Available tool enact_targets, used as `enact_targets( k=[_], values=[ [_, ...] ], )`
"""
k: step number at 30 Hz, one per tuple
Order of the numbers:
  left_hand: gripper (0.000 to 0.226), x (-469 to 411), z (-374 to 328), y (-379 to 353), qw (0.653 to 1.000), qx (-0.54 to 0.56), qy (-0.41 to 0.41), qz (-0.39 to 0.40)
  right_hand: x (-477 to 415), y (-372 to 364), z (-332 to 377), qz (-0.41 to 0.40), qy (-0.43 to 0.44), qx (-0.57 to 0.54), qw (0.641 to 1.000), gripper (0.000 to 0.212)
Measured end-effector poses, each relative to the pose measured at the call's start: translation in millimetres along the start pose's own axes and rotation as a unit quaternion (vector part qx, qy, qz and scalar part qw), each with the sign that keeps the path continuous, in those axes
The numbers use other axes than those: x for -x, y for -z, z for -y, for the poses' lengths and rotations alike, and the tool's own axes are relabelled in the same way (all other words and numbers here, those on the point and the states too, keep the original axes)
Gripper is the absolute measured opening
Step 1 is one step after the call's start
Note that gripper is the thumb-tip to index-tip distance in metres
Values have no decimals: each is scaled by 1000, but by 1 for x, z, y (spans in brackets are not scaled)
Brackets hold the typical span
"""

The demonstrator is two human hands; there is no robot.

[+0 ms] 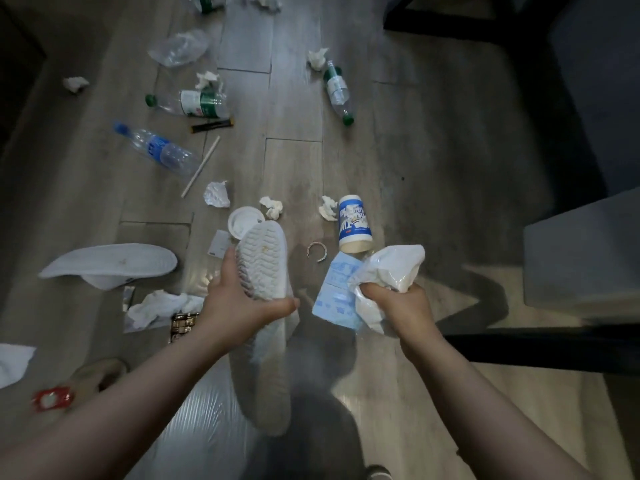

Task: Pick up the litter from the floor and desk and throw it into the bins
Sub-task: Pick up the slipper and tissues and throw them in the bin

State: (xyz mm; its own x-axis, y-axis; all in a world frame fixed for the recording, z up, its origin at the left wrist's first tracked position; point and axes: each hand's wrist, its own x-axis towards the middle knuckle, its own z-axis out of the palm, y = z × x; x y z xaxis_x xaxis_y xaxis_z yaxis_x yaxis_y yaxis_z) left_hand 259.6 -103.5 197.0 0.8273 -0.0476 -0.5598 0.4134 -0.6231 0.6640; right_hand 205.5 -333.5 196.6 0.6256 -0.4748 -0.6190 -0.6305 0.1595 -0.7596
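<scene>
Left hand grips slipper; right hand clutches wrappers.

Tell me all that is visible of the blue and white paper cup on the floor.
The blue and white paper cup lies on its side on the grey wooden floor, its open mouth toward the person, its white base away. Blue print covers its white wall; the words are unreadable. A crumpled white tissue lies close beside it. Only the floor visibly touches it.
</scene>
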Motion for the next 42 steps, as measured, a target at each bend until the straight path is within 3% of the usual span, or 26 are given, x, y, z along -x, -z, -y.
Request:
enact_targets(
  k=[12,18,23,29,36,42],
  values=[
    [126,237,-206,141,999,-21,-16,37,268,78,202,-81,-48,-57,994,12],
    [134,357,-295,209,990,-58,-94,87,422,122,276,-153,-58,-133,978,19],
    [137,437,-342,230,963,-109,-186,159,536,157,291,-248,-38,-179,951,23],
    [136,532,-369,193,901,-207,-282,257,646,214,257,-377,-43,-227,897,20],
    [132,679,-360,122,804,-270,-386,362,790,272,166,-512,-42,-315,798,10],
    [134,844,-291,59,686,-318,-468,458,939,302,47,-617,-73,-344,704,13]
  ],
)
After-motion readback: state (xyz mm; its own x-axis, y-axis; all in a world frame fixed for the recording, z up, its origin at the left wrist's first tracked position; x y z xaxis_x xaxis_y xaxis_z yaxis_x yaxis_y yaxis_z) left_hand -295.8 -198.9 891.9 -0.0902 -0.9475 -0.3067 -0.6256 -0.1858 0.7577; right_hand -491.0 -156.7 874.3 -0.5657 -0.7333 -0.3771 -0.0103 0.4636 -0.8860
